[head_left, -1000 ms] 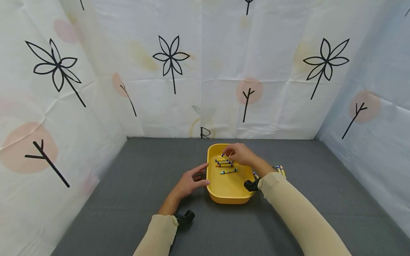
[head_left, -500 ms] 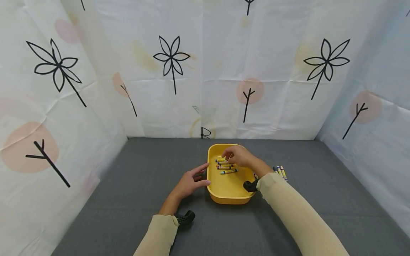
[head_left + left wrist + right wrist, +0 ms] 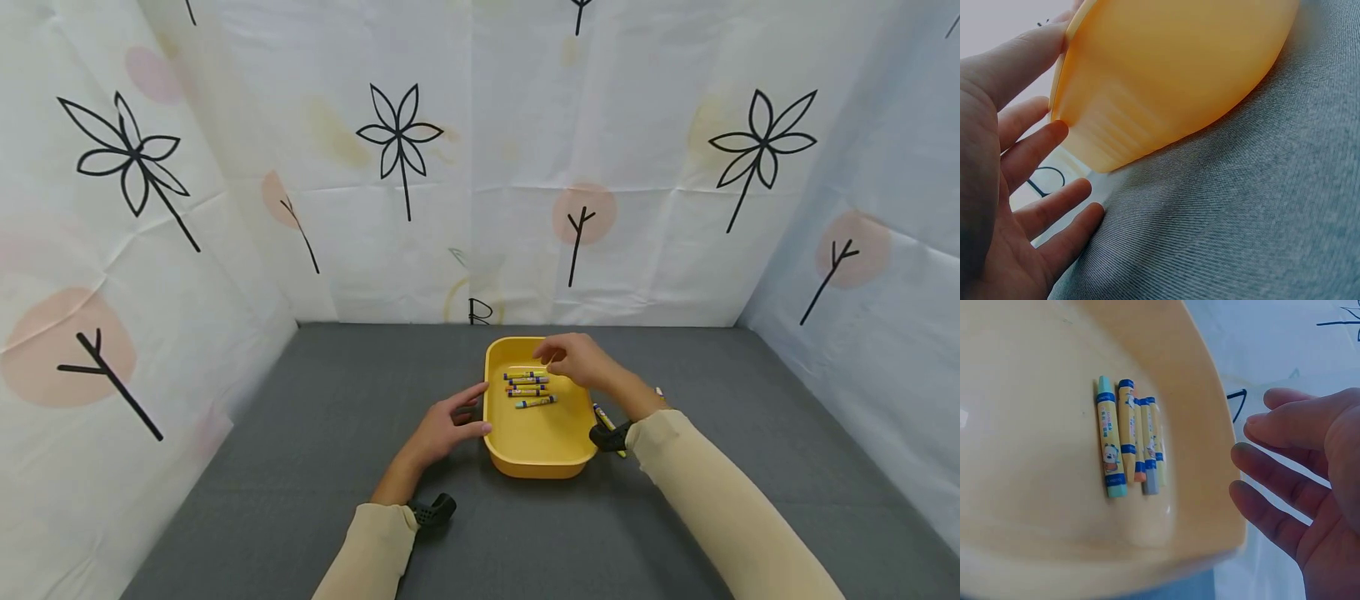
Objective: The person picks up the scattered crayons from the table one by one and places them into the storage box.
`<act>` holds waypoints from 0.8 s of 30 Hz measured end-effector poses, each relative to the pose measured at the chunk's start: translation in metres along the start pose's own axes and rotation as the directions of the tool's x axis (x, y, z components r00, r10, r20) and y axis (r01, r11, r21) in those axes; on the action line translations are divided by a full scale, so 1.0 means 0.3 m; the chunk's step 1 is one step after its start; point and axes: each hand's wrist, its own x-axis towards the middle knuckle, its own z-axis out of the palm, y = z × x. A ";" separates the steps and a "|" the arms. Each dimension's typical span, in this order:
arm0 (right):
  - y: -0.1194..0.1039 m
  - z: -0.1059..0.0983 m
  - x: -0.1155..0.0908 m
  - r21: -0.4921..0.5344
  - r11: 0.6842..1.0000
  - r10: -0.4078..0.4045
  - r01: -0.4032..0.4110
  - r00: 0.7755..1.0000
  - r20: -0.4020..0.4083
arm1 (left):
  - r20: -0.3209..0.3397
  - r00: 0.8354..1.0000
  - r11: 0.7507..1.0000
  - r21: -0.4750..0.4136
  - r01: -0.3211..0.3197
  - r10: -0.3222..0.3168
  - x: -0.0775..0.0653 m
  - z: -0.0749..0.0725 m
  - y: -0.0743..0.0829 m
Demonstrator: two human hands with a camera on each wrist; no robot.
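A yellow plastic tub [image 3: 540,437] stands on the grey cloth. Several crayons [image 3: 527,392] in yellow wrappers lie inside it, most of them side by side towards the back; a light green one [image 3: 1110,439] lies nearest the middle in the right wrist view. My left hand [image 3: 442,427] rests its fingertips against the tub's left rim, fingers spread and fairly straight, as the left wrist view [image 3: 1029,194] shows too. Over the back right of the tub hovers my right hand [image 3: 581,362], its fingers relaxed and nothing between them.
Beside the tub's right wall a crayon [image 3: 603,417] lies on the table, partly under my wrist. Another crayon's tip [image 3: 659,392] shows behind my right forearm. A patterned white sheet [image 3: 510,250] surrounds the table's back and sides.
My right hand has let go of a crayon, which now lies with the row in the tub, and has lifted back to the right. My left hand has stayed at the rim.
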 end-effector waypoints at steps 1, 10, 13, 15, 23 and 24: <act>0.005 -0.006 -0.007 -0.002 1.000 -0.004 0.004 1.000 -0.012 | 0.000 1.000 1.000 0.000 -0.001 0.001 0.000 0.001 0.000; 0.048 -0.045 -0.084 0.013 0.998 0.063 -0.061 0.991 -0.119 | -0.009 1.000 1.000 -0.006 -0.004 0.004 -0.004 0.004 0.001; 0.062 -0.053 -0.114 0.034 0.996 0.085 -0.081 0.985 -0.148 | -0.008 1.000 1.000 -0.006 0.001 -0.001 -0.004 0.004 0.003; 0.075 -0.055 -0.134 0.051 0.995 0.098 -0.091 0.982 -0.161 | -0.005 1.000 1.000 -0.005 0.004 -0.004 -0.003 0.004 0.002; 0.137 -0.043 -0.208 0.095 0.989 0.125 -0.110 0.977 -0.173 | -0.003 1.000 1.000 0.002 0.005 -0.005 -0.001 0.002 0.002; 0.144 -0.039 -0.217 0.100 0.989 0.128 -0.111 0.976 -0.174 | -0.003 1.000 1.000 0.002 0.004 -0.004 -0.001 0.002 0.002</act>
